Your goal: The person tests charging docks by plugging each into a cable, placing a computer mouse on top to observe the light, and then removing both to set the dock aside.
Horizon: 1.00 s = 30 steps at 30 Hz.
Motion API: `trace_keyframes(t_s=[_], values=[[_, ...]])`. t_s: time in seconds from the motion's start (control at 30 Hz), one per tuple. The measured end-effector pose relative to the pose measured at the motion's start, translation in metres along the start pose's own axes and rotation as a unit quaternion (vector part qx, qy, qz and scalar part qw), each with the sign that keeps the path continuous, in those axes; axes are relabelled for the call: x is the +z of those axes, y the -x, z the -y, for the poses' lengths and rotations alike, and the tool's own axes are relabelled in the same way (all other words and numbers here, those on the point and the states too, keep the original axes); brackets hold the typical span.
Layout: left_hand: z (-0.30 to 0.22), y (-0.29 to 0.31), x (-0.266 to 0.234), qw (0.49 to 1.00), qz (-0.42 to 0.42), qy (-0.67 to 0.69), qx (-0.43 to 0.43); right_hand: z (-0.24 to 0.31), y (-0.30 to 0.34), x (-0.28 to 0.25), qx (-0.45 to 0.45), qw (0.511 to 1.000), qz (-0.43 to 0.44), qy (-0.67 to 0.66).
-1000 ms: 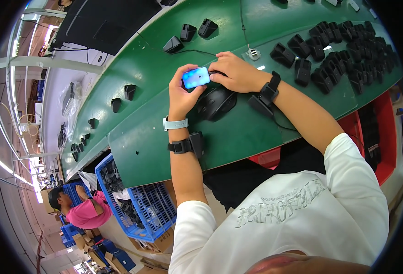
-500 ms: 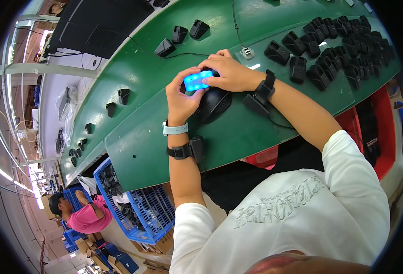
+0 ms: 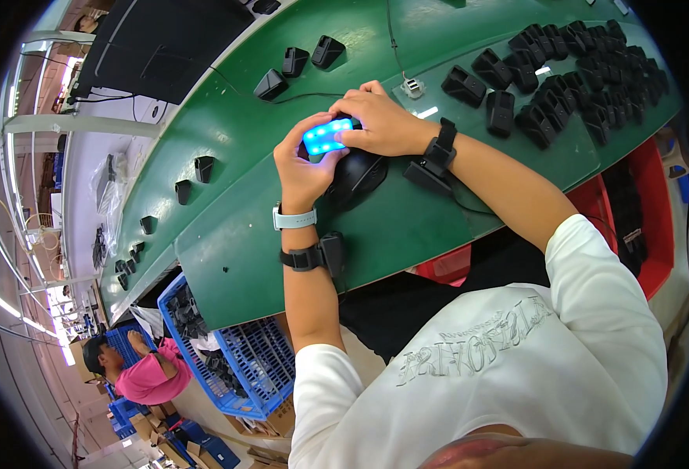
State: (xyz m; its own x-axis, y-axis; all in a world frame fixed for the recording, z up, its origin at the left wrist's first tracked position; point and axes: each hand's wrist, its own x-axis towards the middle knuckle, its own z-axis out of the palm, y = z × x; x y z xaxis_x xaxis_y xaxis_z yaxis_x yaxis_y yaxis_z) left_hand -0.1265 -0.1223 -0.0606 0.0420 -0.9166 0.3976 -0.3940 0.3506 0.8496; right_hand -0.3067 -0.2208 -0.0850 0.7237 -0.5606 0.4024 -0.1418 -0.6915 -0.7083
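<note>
Between my two hands is a small block-shaped light [image 3: 325, 138], its face glowing blue with several bright spots. My left hand [image 3: 301, 173] grips its left side with thumb and fingers. From the right, my right hand [image 3: 387, 123] closes on the other end, thumb pressed on the glowing face. The back of the light is hidden by my fingers. Just below it on the green table sits a rounded black object [image 3: 358, 181], partly covered by my hands. A thin dark cable runs across the table beyond my fingers.
Many black angular housings [image 3: 544, 125] stand in rows at the right. Three more [image 3: 294, 62] sit ahead, others along the left. A small white cabled connector [image 3: 413, 87] lies beyond my right hand. Blue crates [image 3: 262, 367] and a red bin [image 3: 657, 234] flank the table. A person in pink [image 3: 153, 375] works lower left.
The light stays in both hands, with its glowing face tilted slightly differently. My hands sit a little further left in the picture, as does most of the table.
</note>
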Motion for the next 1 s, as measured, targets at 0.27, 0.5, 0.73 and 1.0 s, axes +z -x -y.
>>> trace_keyframes(t_s=[0.27,0.5,0.73,1.0], values=[[0.006,0.0,-0.004,0.999,-0.024,0.043,-0.009,0.007,0.001,0.0,0.027,0.999,-0.023,-0.021],[0.007,0.003,-0.014,0.985,-0.046,0.148,-0.072,0.002,0.004,-0.001,-0.018,0.999,-0.035,-0.006],[0.012,0.001,-0.015,0.98,-0.038,0.181,-0.076,-0.004,0.0,0.002,-0.098,0.993,-0.067,0.016],[0.011,0.0,-0.014,0.988,-0.03,0.114,-0.099,-0.006,0.001,0.002,-0.081,0.995,-0.066,0.006]])
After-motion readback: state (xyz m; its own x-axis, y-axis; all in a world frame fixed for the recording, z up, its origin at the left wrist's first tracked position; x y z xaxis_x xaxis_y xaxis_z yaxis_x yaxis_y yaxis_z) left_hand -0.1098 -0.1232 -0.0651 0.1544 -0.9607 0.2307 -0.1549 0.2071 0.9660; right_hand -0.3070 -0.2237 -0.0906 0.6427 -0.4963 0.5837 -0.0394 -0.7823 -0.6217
